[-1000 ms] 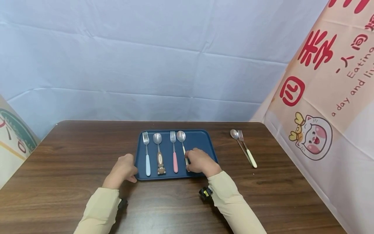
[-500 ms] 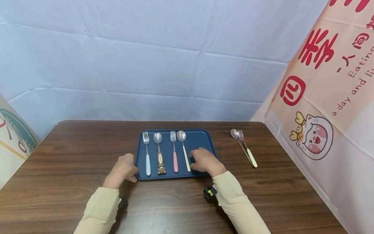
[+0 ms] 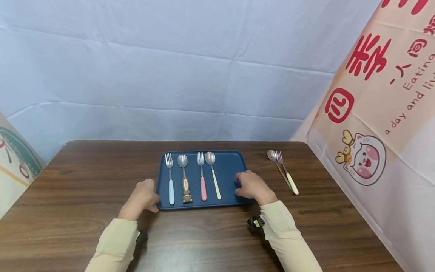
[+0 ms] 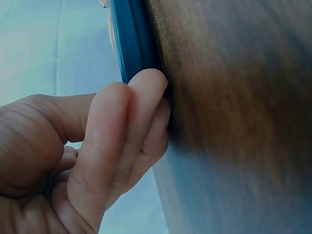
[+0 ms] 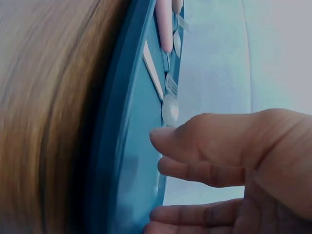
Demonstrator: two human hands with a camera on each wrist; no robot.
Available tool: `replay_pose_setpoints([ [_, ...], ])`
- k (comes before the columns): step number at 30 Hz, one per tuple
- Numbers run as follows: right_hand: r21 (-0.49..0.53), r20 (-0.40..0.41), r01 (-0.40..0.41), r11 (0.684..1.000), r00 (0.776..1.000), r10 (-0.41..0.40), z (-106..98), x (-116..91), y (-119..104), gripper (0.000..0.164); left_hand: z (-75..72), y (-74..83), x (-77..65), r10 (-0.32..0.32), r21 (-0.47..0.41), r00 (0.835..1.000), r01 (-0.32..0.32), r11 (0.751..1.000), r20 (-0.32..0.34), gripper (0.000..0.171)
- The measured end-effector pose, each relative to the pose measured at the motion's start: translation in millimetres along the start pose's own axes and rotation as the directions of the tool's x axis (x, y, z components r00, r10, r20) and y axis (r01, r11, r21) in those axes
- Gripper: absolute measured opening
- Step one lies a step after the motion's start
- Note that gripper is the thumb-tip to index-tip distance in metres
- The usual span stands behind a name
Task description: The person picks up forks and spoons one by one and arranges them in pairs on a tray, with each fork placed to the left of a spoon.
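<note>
A blue tray (image 3: 228,173) lies on the table, bearing a row of cutlery. From left to right are a fork with a light blue handle (image 3: 171,192), a spoon with a brown bear handle (image 3: 185,185), a fork with a pink handle (image 3: 203,189) and a spoon with a thin cream handle (image 3: 215,183). My left hand (image 3: 144,194) grips the tray's left edge near its front corner, as the left wrist view shows with the fingers (image 4: 109,122) at the rim. Over the tray's right part, my right hand (image 3: 252,185) holds nothing, its fingers (image 5: 190,214) spread from the thumb.
To the right of the tray, a spoon (image 3: 272,155) and a fork with a cream handle (image 3: 292,183) lie close together on the wooden table (image 3: 190,241). A pale cloth (image 3: 153,75) hangs behind, and a printed banner (image 3: 377,113) stands at the right.
My right hand has let go of the cream-handled spoon and moved right, toward the tray's right edge. The spoon stays on the tray. My left hand has kept its place.
</note>
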State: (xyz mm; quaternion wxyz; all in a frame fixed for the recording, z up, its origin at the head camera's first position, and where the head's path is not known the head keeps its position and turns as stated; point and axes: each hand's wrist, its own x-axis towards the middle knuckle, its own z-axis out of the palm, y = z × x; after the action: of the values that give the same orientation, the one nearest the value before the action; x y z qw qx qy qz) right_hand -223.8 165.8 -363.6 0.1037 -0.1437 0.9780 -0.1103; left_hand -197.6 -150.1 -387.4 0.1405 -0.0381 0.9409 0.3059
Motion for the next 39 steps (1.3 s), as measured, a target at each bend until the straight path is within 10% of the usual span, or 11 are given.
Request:
replay_pose_setpoints([
  [39,-0.057,-0.050,-0.117,0.992,0.992,0.114,-20,-20,82,0.039,2.0,2.0,-2.3,0.008,0.010,1.000,-0.008,1.000,-0.020,0.008],
])
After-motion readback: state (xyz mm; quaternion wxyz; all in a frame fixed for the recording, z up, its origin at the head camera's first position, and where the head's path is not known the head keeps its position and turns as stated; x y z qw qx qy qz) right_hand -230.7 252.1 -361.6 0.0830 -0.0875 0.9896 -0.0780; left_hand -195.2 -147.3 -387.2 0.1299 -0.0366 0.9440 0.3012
